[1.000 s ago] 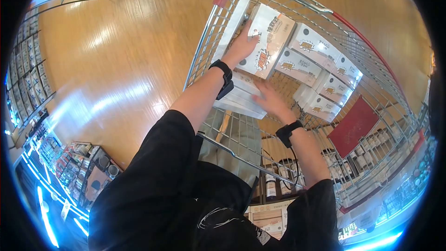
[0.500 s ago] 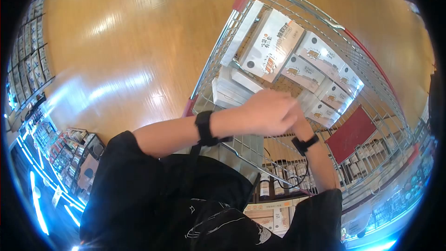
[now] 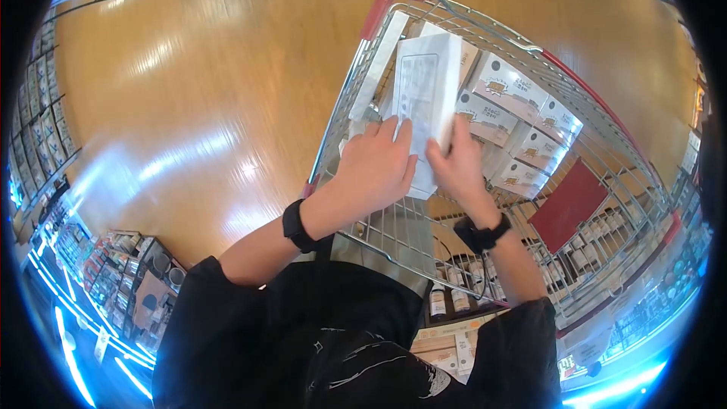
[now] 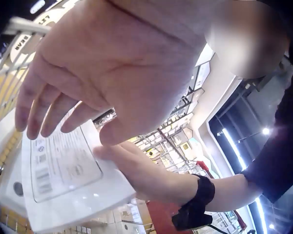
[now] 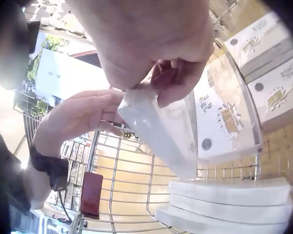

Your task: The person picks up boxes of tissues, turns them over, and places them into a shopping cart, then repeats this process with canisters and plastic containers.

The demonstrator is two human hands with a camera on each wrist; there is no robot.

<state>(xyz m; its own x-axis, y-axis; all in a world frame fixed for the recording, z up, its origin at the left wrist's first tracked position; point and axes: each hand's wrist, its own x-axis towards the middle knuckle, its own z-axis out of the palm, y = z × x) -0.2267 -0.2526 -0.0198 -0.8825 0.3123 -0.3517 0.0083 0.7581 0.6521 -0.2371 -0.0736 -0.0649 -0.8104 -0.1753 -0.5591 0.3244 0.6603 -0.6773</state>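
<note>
A white shiny pack point(image 3: 418, 87) is lifted on edge over the shopping cart, its back side with a barcode and small print showing in the left wrist view. My right hand point(image 3: 460, 170) pinches the pack's near end, thumb on one face; in the right wrist view its fingers curl over the corner. My left hand point(image 3: 371, 167) lies over the printed face with fingers extended, fingertips at the pack's surface. Behind the held pack, a larger printed pack point(image 5: 224, 109) lies in the cart. Several white packs point(image 5: 229, 195) are stacked flat at the cart's side.
The wire cart point(image 3: 333, 117) has red corner pieces and a red panel point(image 3: 569, 204). Several printed white packs point(image 3: 488, 117) fill its right side. Dark shelves with bottles point(image 3: 458, 299) stand beyond the near right side. Wooden floor point(image 3: 189, 91) stretches to the left.
My left hand has left the large printed pack, crossed over near my right hand, and come back to the left. A white pack has been raised between both hands, covering the printed one.
</note>
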